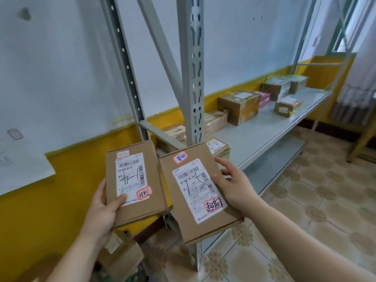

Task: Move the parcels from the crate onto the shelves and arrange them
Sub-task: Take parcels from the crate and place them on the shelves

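Brown cardboard, flat and matte: we are holding two slim parcels up in front of the grey metal shelf (264, 127), one in each hand, neither yet set down. Our left hand (103, 210) is gripping the left parcel (135, 208) at its lower corner, thumb pressing on the white label and fingers curling underneath. Our right hand (234, 186) is clasping the right parcel (183, 216) along its right edge, thumb on top and fingers wrapping behind. In our view the two are overlapping at their inner edges. Each is carrying a printed label with barcodes, black marker strokes and red-bordered stickers. We are judging them light and fairly stiff, since a single hand is managing each. The paper labels look slicker than the board, so a hold on the bare cardboard edges, thumb above and fingers below, seems safest. Behind the perforated steel post (192, 68), taped brown boxes (238, 106) are sitting along the smooth painted shelf, against a white wall (61, 68) with a yellow band, above the patterned floor (305, 200) tiles.
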The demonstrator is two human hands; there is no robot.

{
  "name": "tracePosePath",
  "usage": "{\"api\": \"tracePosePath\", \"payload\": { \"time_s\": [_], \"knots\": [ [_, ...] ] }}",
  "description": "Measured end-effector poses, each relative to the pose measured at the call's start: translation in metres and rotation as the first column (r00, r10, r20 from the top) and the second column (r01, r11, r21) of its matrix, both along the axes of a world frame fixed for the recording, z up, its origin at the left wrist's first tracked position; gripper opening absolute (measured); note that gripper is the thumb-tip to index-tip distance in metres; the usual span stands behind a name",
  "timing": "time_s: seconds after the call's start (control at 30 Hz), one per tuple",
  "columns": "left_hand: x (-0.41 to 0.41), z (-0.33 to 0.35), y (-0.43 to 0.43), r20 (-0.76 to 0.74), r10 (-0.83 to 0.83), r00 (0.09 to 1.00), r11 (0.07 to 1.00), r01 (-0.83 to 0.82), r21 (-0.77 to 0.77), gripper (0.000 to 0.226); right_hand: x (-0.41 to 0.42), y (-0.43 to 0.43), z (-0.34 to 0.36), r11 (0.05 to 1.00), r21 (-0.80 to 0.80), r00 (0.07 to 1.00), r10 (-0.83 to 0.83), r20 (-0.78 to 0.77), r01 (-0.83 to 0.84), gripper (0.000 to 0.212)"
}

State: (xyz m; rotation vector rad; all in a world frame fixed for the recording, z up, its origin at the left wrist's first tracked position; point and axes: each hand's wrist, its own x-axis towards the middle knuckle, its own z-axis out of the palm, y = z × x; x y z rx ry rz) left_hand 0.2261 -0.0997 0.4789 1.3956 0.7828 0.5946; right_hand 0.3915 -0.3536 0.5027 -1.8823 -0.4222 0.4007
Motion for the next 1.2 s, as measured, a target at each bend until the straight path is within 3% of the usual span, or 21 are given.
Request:
{"api": "tracePosePath", "payload": {
  "time_s": [0.3,0.43,0.5,0.83,1.2],
  "knots": [
    [-0.017,0.0,-0.062,-0.036,0.037,0.999,0.987,-0.031,0.159,0.082,0.012,-0.019,-0.012,0.998,-0.006,0.998,0.065,-0.027,-0.065,0.045],
    [-0.024,0.0,-0.076,-0.075,-0.025,0.997,0.977,0.04,0.209,0.079,-0.001,-0.041,-0.013,0.995,-0.042,0.992,0.084,-0.098,-0.089,0.068],
    [-0.022,0.002,-0.083,-0.094,-0.081,0.992,0.972,0.1,0.214,0.074,-0.008,-0.058,-0.015,0.996,-0.068,0.994,0.045,-0.103,-0.052,0.076],
    [0.028,-0.011,-0.15,-0.167,-0.389,0.906,0.88,0.418,0.223,0.075,-0.023,-0.169,-0.037,0.943,0.051,0.941,-0.324,-0.1,0.33,0.077],
    [0.142,0.013,-0.247,-0.133,-0.462,0.877,0.834,0.481,0.27,0.072,0.062,-0.288,-0.017,0.92,0.076,0.923,-0.385,0.005,0.384,0.079]
  ]
}}
